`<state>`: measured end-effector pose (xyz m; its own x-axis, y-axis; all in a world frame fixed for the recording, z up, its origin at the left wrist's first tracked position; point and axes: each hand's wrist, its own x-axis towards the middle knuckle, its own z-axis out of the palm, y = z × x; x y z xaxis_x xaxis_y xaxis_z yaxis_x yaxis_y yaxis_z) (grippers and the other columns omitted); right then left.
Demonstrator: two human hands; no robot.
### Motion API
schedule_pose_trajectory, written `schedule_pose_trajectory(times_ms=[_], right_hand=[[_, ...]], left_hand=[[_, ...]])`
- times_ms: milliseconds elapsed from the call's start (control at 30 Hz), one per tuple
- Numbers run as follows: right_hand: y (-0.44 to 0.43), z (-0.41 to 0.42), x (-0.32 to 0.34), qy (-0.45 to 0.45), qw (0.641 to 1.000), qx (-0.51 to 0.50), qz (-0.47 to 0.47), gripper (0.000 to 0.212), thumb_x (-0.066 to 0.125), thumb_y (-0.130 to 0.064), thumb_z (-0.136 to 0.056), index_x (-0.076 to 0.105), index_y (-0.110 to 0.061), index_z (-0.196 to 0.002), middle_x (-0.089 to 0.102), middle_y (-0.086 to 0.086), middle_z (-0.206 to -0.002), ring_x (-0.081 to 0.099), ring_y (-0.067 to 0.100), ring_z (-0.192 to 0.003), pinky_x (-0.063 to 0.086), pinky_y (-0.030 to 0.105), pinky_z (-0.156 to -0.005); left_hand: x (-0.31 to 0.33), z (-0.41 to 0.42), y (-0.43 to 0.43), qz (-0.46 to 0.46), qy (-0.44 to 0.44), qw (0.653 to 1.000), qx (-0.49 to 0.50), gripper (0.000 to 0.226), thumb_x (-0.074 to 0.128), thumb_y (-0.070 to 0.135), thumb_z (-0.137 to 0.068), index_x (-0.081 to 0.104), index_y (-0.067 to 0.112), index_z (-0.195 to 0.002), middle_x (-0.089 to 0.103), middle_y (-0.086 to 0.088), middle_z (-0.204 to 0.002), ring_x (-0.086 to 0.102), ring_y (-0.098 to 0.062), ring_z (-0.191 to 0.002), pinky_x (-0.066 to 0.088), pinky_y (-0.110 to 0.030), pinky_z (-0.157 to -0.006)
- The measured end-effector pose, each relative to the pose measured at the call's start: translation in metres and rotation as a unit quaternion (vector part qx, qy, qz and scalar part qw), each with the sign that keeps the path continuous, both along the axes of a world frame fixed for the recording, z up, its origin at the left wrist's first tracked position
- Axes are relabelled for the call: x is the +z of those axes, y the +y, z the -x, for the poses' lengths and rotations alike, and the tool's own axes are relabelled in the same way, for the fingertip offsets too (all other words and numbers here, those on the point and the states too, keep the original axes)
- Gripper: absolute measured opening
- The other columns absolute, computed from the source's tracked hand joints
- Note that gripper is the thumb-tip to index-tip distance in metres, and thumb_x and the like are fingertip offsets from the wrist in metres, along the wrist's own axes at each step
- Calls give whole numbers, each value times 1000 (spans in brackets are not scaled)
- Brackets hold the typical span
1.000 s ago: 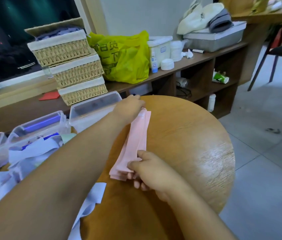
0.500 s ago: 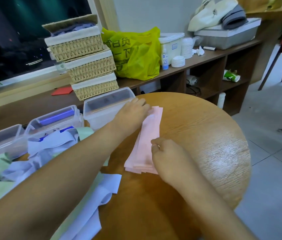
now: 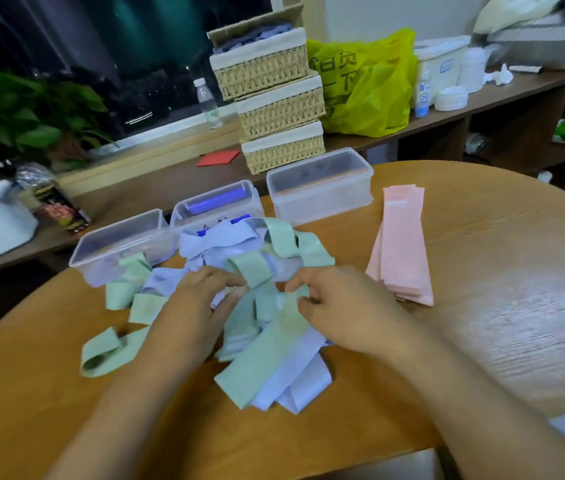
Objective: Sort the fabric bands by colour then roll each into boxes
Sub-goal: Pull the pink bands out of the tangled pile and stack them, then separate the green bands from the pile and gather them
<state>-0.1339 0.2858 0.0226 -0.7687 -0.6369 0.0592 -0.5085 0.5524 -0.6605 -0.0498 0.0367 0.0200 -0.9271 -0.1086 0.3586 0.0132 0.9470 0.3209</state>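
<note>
- Now the right hand (image 3: 339, 306) pinches a green band (image 3: 267, 348); the left hand (image 3: 194, 306) grip I cannot tell.
- Possibly tangled purple bands (image 3: 294, 375) drag along, mixing colours.

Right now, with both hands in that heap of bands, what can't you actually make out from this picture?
Head view only.
Whether the left hand or right hand pinches a band: fingertips blurred, sunk in the pile.
The band count: they overlap, and both hands cover the middle.
What the blue thing in the middle box is: cloudy plastic and draped bands hide it.
The top wicker basket's contents: its rim hides them.
</note>
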Motion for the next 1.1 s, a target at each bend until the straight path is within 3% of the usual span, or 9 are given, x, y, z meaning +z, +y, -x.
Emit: schedule_pose_trajectory(times_ms=[100, 300, 433, 500, 600, 667, 833, 967, 1100], right_hand=[[-23, -18, 2, -10, 993, 117, 2, 29, 64, -30, -94, 72, -42, -119, 68, -13, -84, 63, 6, -74, 56, 38, -71], [-54, -36, -6, 45, 983, 174, -24, 27, 72, -52, -89, 72, -47, -115, 63, -23, -107, 57, 0, -107, 50, 30, -93], [-59, -47, 7, 28, 973, 196, -118, 66, 63, -91, -73, 61, -50, -124, 60, -28, -113, 55, -3, -108, 50, 30, -95], [-63, -56, 6, 74, 964, 198, -162, 77, 58, -96, -68, 52, -52, -130, 55, -28, -115, 49, -2, -108, 47, 30, -95], [-65, -60, 6, 128, 959, 192, -164, 65, 40, -83, -75, 47, -52, -132, 56, -24, -114, 51, 3, -105, 49, 33, -88], [-66, -58, 7, 109, 965, 185, -148, 54, 33, -68, -77, 56, -49, -122, 63, -19, -102, 57, 5, -94, 52, 35, -80], [-65, -39, 12, 51, 988, 119, -82, 27, 57, -36, -96, 75, -42, -115, 77, -17, -97, 70, 5, -89, 57, 34, -78], [-64, -31, 11, -25, 989, 139, -47, 8, 71, -35, -96, 77, -34, -100, 76, -16, -86, 71, 4, -80, 58, 34, -80], [-63, -32, 9, -50, 984, 159, -60, 13, 77, -34, -92, 76, -37, -105, 75, -22, -89, 71, 1, -84, 58, 30, -81]], left_hand=[[-8, -29, -15, -55, 13, 998, 21, 9, 72, 28, -100, 75, 34, -105, 65, 22, -104, 61, -2, -99, 41, -11, -84], [-16, -56, -40, -115, 47, 992, 27, 20, 69, 16, -100, 75, 35, -103, 69, 19, -107, 62, -6, -107, 44, -18, -83], [-17, -70, -44, -119, 19, 993, -8, 24, 67, 14, -98, 75, 35, -105, 67, 19, -109, 63, -10, -109, 43, -16, -88], [-18, -74, -41, -124, 2, 992, -37, 21, 66, 23, -95, 74, 38, -108, 66, 20, -113, 62, -11, -112, 44, -20, -94], [-23, -70, -35, -89, -28, 992, -88, 22, 72, 38, -94, 73, 40, -115, 65, 21, -115, 60, -12, -113, 48, -37, -98], [-24, -67, -34, -73, -42, 992, -97, 25, 72, 42, -92, 72, 43, -117, 63, 21, -112, 58, -11, -109, 48, -40, -94], [-29, -67, -34, -63, -73, 992, -81, 30, 62, 56, -90, 72, 46, -116, 60, 20, -104, 55, -8, -106, 47, -38, -94], [-27, -66, -33, -90, -54, 992, -75, 12, 61, 52, -99, 70, 46, -97, 63, 21, -104, 58, -10, -105, 48, -38, -91], [-26, -69, -31, -55, -69, 991, -103, 11, 66, 55, -94, 70, 46, -98, 61, 26, -109, 56, -5, -111, 42, -31, -98]])
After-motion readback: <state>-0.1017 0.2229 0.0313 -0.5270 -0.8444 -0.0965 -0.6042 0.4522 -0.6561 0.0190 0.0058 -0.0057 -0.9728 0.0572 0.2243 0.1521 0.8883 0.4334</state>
